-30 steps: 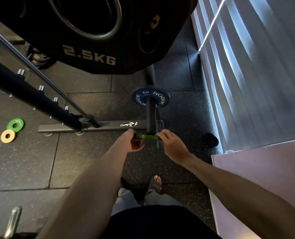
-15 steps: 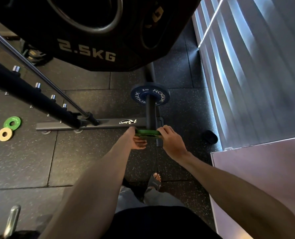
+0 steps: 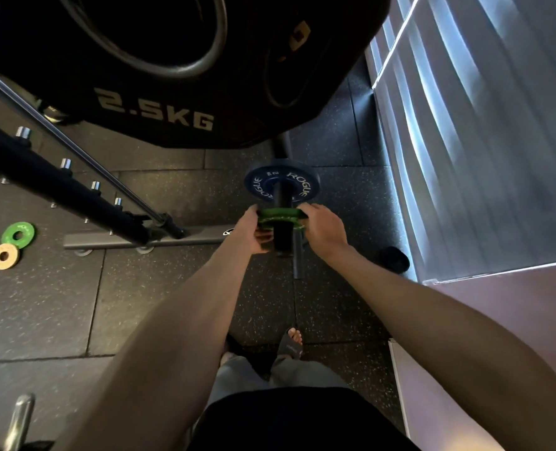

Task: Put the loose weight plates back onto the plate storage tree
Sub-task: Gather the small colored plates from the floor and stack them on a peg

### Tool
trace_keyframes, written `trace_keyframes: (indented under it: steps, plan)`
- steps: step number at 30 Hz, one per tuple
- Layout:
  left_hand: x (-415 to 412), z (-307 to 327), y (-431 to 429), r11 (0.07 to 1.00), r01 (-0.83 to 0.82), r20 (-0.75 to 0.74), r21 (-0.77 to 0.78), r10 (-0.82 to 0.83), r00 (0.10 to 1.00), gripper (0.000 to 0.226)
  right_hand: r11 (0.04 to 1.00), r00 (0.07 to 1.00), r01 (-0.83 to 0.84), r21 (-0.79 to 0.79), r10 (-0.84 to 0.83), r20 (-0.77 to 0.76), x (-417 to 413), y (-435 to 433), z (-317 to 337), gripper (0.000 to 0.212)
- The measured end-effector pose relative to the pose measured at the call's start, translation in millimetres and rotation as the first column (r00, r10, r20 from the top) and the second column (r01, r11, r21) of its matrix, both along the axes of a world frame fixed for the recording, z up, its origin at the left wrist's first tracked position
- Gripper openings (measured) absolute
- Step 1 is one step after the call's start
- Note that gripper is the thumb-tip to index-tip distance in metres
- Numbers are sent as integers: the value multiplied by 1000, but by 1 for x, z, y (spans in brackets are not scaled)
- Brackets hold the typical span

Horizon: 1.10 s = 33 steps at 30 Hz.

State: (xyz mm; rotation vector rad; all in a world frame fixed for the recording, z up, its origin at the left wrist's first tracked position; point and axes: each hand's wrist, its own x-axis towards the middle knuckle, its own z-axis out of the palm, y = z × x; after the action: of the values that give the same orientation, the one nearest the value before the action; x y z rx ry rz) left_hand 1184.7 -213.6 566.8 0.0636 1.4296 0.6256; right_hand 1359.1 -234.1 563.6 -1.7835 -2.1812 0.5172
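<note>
**Green plate (image 3: 281, 215) now threaded on the peg (image 3: 283, 237)**

A second ago I had this plate only at the tip of the storage tree's peg. Now it is over the end and partway along, near the blue plate (image 3: 297, 182) but not yet against it. My left hand (image 3: 253, 232) and right hand (image 3: 323, 231) pinch its rim from opposite sides, fingers curled round it. A small green plate (image 3: 18, 233) and a tan plate (image 3: 4, 256) lie loose on the floor (image 3: 58, 304), so I judge two trips remain.

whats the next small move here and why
Probably slide the green plate down the peg onto the blue plate: the peg is through its hole, the left hand and right hand grip its rim, and a gap shows between the plates.
</note>
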Motion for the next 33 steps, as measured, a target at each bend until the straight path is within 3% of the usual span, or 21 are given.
trace_keyframes:
  steps: [5,11,16,19,23,26,29,33]
  plan:
    - [1,14,21,996,12,11,83,-13,1000,52,994,997,71,-83,-69,24,0,34,0,20]
    - [-4,22,21,996,45,-42,80,-42,998,56,990,994,75,-119,-65,92,1,41,-1,25]
    - [-13,25,2,997,55,-219,54,-42,975,57,996,986,69,59,-77,148,-13,25,13,50]
    - [-33,31,-20,996,91,-337,18,-80,938,47,980,985,-81,179,52,162,-33,12,24,49]
    - [-74,32,-61,980,199,-454,-2,-178,873,41,942,954,-273,195,239,181,-82,-6,36,37]
    - [-115,36,-100,961,274,-601,26,-204,773,38,900,893,-429,82,409,186,-132,-24,38,28]
    - [-161,38,-147,948,313,-713,-57,-258,652,39,829,801,-553,-80,555,223,-189,-52,35,26]
    - [-225,36,-211,972,222,-714,-82,-213,667,28,707,662,-664,-244,707,248,-267,-97,34,27]
